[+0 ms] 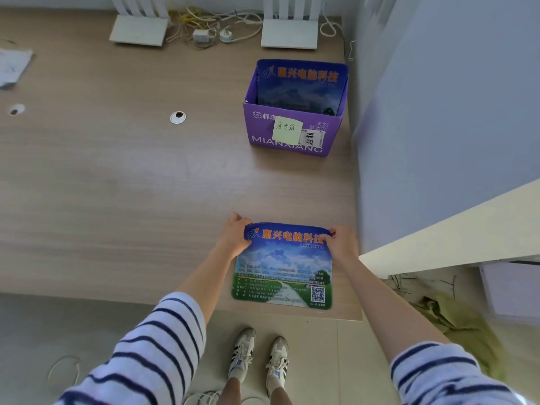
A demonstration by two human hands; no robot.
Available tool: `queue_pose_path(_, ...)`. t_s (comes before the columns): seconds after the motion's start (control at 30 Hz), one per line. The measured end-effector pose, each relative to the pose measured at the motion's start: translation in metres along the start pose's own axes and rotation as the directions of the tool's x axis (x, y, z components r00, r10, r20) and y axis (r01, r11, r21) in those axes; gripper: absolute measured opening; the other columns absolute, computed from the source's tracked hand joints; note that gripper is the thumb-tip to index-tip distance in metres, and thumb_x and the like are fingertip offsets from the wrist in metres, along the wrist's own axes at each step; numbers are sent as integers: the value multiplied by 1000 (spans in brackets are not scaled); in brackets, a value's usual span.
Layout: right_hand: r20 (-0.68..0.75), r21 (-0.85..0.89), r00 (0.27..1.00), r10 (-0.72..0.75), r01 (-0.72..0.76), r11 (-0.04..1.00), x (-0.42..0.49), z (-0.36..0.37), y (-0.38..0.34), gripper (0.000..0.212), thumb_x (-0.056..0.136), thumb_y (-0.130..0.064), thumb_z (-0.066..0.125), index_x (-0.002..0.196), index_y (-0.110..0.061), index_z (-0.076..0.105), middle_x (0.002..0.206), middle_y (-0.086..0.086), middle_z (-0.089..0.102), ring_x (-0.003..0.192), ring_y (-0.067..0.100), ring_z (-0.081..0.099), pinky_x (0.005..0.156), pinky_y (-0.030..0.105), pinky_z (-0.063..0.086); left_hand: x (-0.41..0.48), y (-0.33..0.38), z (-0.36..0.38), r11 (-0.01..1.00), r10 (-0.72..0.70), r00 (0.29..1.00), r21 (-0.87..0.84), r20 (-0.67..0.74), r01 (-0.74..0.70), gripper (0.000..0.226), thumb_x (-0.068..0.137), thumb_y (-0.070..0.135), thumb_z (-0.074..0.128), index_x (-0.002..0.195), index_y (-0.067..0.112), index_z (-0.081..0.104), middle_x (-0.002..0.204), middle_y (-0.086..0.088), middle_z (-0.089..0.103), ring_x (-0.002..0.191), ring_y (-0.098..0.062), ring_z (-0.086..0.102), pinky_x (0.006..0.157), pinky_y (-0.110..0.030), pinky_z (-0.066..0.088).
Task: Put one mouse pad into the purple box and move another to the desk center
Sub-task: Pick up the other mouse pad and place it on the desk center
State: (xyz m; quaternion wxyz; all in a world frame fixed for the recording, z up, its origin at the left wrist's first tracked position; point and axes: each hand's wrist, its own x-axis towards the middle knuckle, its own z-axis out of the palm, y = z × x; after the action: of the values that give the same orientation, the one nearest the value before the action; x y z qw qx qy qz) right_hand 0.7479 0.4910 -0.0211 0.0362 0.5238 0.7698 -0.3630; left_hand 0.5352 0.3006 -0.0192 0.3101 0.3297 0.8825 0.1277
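A mouse pad (285, 270) printed with blue sky, green field and orange lettering lies near the desk's front right edge. My left hand (235, 235) grips its far left corner and my right hand (342, 244) grips its far right corner; the far edge is curled up slightly. The purple box (292, 135) stands farther back on the right of the desk, with a yellow sticky note on its front. A second mouse pad (301, 86) of the same print stands upright inside it, leaning on the back wall.
Two white routers (138, 30) (289, 33) and tangled cables (210, 27) line the desk's back edge. Two cable holes (178, 117) (16, 109) and some paper (13, 67) are on the left. A wall (438, 112) borders the desk's right side.
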Motion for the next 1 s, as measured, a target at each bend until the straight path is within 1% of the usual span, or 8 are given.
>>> queue_pose_path(0.13,30,52,1000,2,-4,999,-1,-6,-4,24,82,-28,71,63,-18,61,70,5,67,67,25,63,57,28,39,-1,2,-10,990,51,993,-124,-106,-65,9,81,21,69,86,13,70,86,0,58,85,-17,46,72,-28,38)
queue_pose_path(0.3,31,107,999,21,-25,994,-8,-17,-7,17,78,-32,74,78,-14,74,75,1,71,72,21,65,65,31,49,-8,1,-20,946,-25,998,-325,-59,5,17,82,14,69,71,1,68,56,-2,52,54,-13,43,47,-19,26)
queue_pose_path(0.43,46,178,999,-1,-7,984,-18,-23,-13,19,81,-22,73,73,-8,62,71,6,62,67,22,56,54,26,38,-17,-7,-24,910,-68,998,-408,13,67,21,83,16,68,63,12,63,56,-4,49,55,-15,42,50,-23,28)
queue_pose_path(0.6,18,238,1000,12,-16,971,-27,-17,-14,15,88,-29,66,88,-15,60,86,7,69,78,26,67,74,45,57,-30,-9,-16,865,-110,991,-485,75,133,2,84,8,64,82,8,64,63,-4,61,60,-16,56,55,-25,41)
queue_pose_path(0.7,8,303,999,39,-40,952,-28,-13,-11,12,86,-34,67,81,-26,59,85,3,70,78,25,69,74,49,58,-40,-9,-12,870,-75,991,-478,111,119,11,87,0,58,88,0,68,56,4,59,50,-1,55,56,-16,42)
queue_pose_path(0.77,6,331,999,52,-51,942,-29,-13,-10,12,85,-36,68,79,-32,58,83,2,70,76,26,70,72,50,59,-44,-8,-11,871,-79,992,-478,98,117,13,88,8,59,92,1,69,69,-2,61,62,-7,55,56,-14,41)
queue_pose_path(0.9,-32,368,998,55,-39,929,-43,-20,-21,7,86,-27,67,82,-29,62,80,2,69,80,28,70,77,48,58,-47,-9,-2,838,-125,988,-523,87,152,9,80,10,68,73,15,67,70,-7,64,65,-19,58,66,-29,46)
queue_pose_path(1.0,-60,394,997,55,-27,919,-46,-24,-23,13,81,-25,73,76,-31,63,80,6,71,78,27,70,75,49,59,-46,-10,3,819,-162,985,-548,63,170,14,80,3,67,68,5,61,60,-8,53,55,-21,51,52,-27,44)
